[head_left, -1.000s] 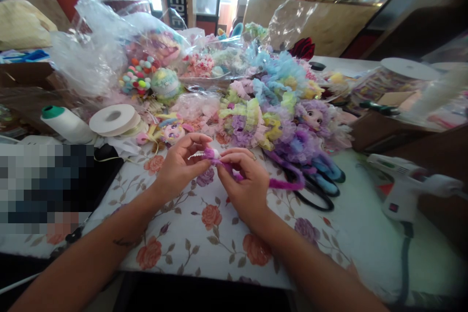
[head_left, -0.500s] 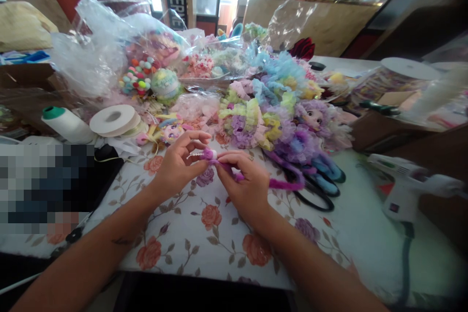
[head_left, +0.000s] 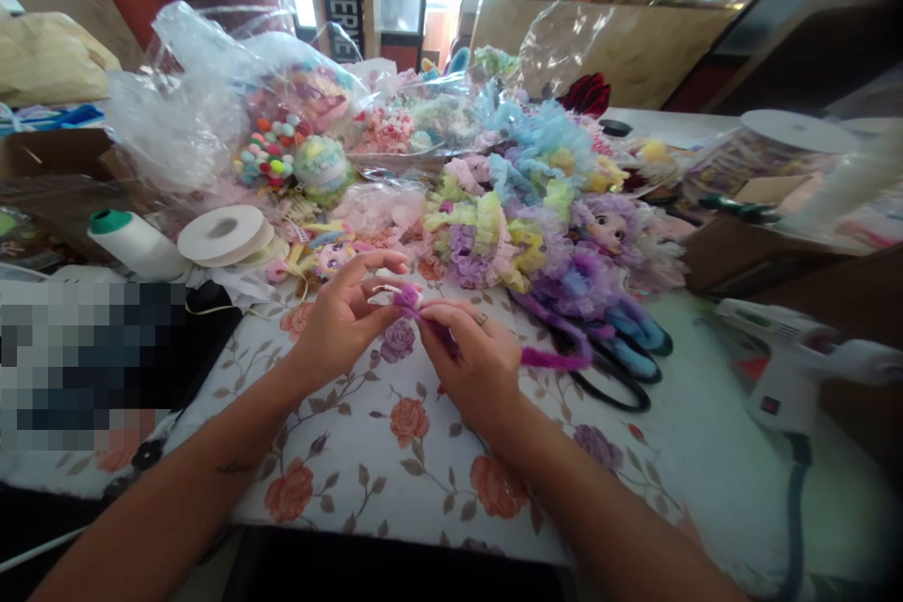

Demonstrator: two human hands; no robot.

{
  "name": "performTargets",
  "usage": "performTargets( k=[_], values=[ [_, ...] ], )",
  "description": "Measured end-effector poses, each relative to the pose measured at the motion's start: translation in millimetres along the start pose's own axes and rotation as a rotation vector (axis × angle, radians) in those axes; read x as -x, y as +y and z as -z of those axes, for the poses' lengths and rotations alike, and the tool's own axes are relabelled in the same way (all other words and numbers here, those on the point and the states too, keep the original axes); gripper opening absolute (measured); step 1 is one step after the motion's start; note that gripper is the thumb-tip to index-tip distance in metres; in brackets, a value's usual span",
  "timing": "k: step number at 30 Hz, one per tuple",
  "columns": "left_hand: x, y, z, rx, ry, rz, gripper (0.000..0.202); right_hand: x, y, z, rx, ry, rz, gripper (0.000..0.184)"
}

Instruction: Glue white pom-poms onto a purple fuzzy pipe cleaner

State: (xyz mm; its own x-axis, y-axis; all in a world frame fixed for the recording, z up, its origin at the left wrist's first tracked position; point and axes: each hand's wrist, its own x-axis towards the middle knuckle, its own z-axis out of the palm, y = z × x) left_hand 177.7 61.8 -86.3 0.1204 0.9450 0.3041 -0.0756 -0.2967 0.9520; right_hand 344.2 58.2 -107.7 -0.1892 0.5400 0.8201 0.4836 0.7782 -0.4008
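Observation:
Above the flowered tablecloth point(head_left: 367, 433), my two hands meet at a small purple fuzzy piece. My left hand point(head_left: 339, 320) pinches one side of it between thumb and finger, its other fingers curled loosely. A short strand of white beads point(head_left: 385, 289) sticks out from the piece towards the left fingers. My right hand point(head_left: 476, 353) is closed on a purple chenille stem point(head_left: 557, 358), whose tail runs out to the right behind the hand. The fingertips hide where the stem meets the piece, and something white shows beside it.
Ruffled hair ties point(head_left: 466, 245) and a purple-haired doll point(head_left: 599, 230) are heaped behind my hands. A ribbon spool point(head_left: 226, 233) and a thread cone point(head_left: 134, 240) stand at left. A glue gun point(head_left: 783, 362) is at right, near a black looped band point(head_left: 627, 400).
The bead strand has tilted up at the piece, and the white part beside it shows less. Both hands keep nearly the same place; the whole view has shifted slightly.

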Motion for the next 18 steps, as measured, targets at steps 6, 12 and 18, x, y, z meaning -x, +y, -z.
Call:
performTargets(
  k=[6,12,18],
  values=[
    [0.5,-1.6,-1.4,0.035,-0.001,0.020,0.036,-0.6,-1.3,0.2,0.008,-0.001,-0.002,0.013],
    [-0.7,-5.9,2.6,0.079,-0.038,0.014,0.041,-0.4,-1.3,0.4,0.009,0.022,0.038,0.013],
    [-1.1,-6.2,4.2,0.122,-0.041,0.065,0.042,0.4,0.1,0.4,0.041,0.017,0.081,0.013]
  ],
)
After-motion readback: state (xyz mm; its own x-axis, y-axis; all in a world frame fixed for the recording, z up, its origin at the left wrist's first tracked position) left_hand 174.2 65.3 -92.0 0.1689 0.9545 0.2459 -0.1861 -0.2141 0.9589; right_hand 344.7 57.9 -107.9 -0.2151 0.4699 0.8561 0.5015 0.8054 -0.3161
